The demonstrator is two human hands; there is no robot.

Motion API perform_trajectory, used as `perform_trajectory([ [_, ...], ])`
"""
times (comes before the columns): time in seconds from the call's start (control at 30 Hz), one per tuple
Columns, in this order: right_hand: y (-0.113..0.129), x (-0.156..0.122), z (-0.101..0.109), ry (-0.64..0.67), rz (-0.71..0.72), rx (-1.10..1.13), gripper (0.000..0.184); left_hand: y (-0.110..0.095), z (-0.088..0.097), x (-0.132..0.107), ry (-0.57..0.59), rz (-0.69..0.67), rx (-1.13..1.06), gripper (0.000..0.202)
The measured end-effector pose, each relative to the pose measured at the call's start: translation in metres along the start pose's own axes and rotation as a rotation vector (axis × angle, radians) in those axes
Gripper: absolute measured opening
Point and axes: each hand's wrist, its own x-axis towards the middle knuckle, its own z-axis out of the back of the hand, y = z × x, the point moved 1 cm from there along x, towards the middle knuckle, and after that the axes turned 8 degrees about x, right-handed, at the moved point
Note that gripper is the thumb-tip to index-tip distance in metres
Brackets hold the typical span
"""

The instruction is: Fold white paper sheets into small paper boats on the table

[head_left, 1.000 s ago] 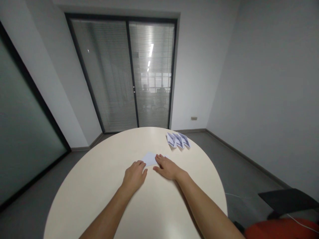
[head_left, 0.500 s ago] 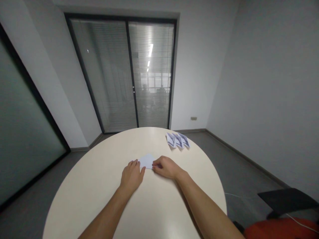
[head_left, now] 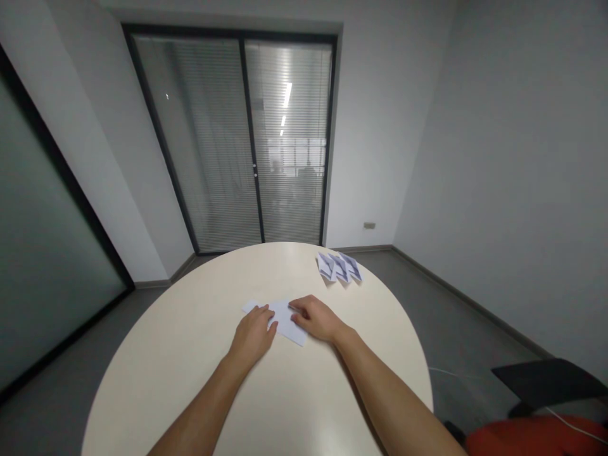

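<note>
A small piece of folded white paper (head_left: pixel 287 326) lies on the round table in front of me, one corner pointing toward me on the right and another reaching out beyond my left fingers. My left hand (head_left: pixel 254 330) rests over its left part, fingers laid flat and thumb apart, near the paper's lower edge. On the right side, my right hand (head_left: pixel 316 318) touches the paper with its index finger and thumb, a gap showing between them. Both hands cover parts of the sheet, so its full outline is hidden.
Several folded white paper pieces (head_left: pixel 339 268) overlap in a row near the far right edge of the cream round table (head_left: pixel 180 354). An orange-red chair seat (head_left: pixel 536 437) with a black part stands at the lower right. Blinds and glass doors (head_left: pixel 228 145) are beyond.
The paper has changed shape and position: corners now stick out at the left and toward me at the right. My right fingers have gone from a pinch at its edge to lying apart on it.
</note>
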Motion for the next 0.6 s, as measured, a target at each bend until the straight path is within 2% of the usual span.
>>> perform_trajectory([
  [0.17,-0.008,-0.002,-0.002,-0.015,0.021,-0.047,0.043,-0.001,-0.001,-0.002,-0.034,-0.077,-0.100,0.030],
  [0.37,-0.011,-0.002,-0.005,-0.021,-0.006,-0.020,0.051,-0.004,0.002,-0.004,-0.035,-0.155,-0.157,0.031],
  [0.6,-0.008,0.000,0.002,-0.029,-0.059,-0.015,0.036,-0.012,0.015,-0.006,-0.015,-0.154,-0.009,0.023],
])
